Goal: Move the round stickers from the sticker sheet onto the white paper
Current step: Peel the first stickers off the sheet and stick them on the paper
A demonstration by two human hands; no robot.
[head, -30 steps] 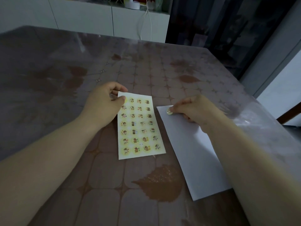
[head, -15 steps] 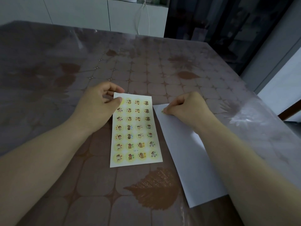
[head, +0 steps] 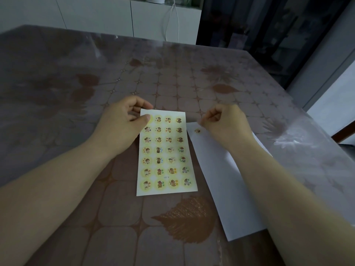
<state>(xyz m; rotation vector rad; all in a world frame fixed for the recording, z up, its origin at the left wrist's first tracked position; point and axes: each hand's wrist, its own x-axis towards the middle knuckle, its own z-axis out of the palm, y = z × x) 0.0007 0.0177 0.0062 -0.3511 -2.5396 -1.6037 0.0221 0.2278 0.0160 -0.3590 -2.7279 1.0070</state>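
Dim room, white cabinets [head: 96, 16] at the back, and a brown leaf-patterned worktop [head: 115, 237] under a clear cover. Half a second ago the right hand [head: 224, 121] was pressed down on the far corner of the white paper [head: 230, 189]. Now it has lifted off, fingers curled in and holding nothing that I can see. One round sticker [head: 197, 130] stays behind on that corner, so the first transfer looks finished.

The left hand [head: 123, 123] still pinches the far left corner of the sticker sheet [head: 165, 156], thumb on top, keeping it flat beside the paper. Nothing here is a true container. The sheet carries rows of four stickers, and only the place by the thumb looks bare, so nearly all remain to move.
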